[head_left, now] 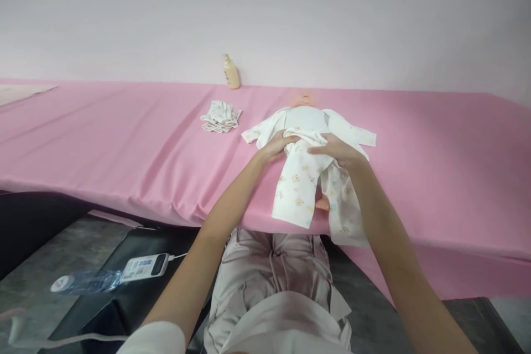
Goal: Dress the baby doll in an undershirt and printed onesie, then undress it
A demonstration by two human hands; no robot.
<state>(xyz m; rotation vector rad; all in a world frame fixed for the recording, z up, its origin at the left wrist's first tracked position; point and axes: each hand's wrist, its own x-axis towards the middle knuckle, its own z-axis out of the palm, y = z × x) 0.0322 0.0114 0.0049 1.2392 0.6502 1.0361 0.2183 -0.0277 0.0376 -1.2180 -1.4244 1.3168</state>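
Note:
A baby doll [305, 100] lies on its back on the pink-covered table, head toward the wall. It wears a white top [307, 117] with the sleeves spread to both sides. White patterned baby pants [299, 180] cover its lower body, and one foot [322, 203] shows between the two pant legs, which hang toward the front edge. My left hand [277, 146] grips the bunched waistband at its left side. On the other side, my right hand [338, 150] holds the waist, fingers reaching over the fabric. The doll's legs are mostly hidden under the cloth.
A folded stack of patterned cloth [221, 117] lies left of the doll. Behind it a pump bottle [231, 73] stands by the wall. Below the table, a water bottle [89, 282] and a white device with a cable [145, 267] rest on a black seat [124, 249].

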